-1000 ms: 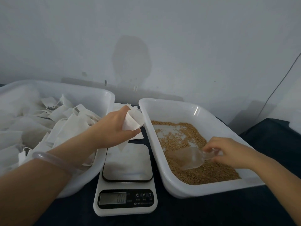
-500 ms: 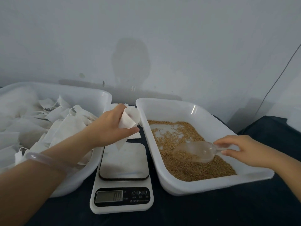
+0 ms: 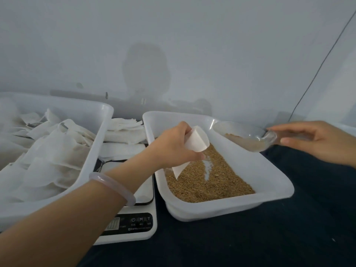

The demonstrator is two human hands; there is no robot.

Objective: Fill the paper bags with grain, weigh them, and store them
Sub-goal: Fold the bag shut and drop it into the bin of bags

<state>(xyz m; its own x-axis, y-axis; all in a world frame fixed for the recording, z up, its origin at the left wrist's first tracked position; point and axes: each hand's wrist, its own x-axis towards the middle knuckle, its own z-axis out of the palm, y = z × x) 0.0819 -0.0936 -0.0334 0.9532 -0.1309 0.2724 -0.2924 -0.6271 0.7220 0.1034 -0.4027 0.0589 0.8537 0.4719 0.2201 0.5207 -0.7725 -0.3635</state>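
Left hand (image 3: pixel 174 149) grips open paper bag (image 3: pixel 196 140) over grain tray (image 3: pixel 258 170) — right hand (image 3: pixel 312 140) pinches loaded scoop (image 3: pixel 243 135)

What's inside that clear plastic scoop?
A small heap of brown grain lies in the scoop, visible through its clear wall. The right hand pinches the handle, and its fingers cover that end, so its contents cannot be seen.

glossy plastic tray (image 3: pixel 269 197), matt paper bag (image 3: pixel 196 139)

Pale grey wall (image 3: pixel 212 45) (faintly stained), thin dark cable (image 3: pixel 319 68), dark tabletop (image 3: pixel 250 243)
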